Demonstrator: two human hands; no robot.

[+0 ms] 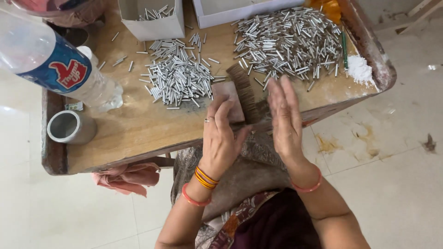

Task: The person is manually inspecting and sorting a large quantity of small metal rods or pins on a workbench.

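My left hand (220,134) grips a small reddish wooden block (229,97) at the near edge of a low wooden table (138,129). A bundle of thin brown sticks (244,90) lies against the block's right side. My right hand (285,115) is flat with its fingers straight, held just right of the sticks over the table edge, with nothing in it. Two heaps of short silver metal tubes lie beyond: a smaller heap (177,76) in the middle and a larger heap (288,41) at the right.
A clear plastic bottle (50,60) with a blue label lies at the left, close to the camera. A grey metal cup (69,127) stands at the table's left front. Two white cardboard boxes (152,18) sit at the back. White powder (359,69) lies at the right edge. A pink cloth (127,177) hangs below.
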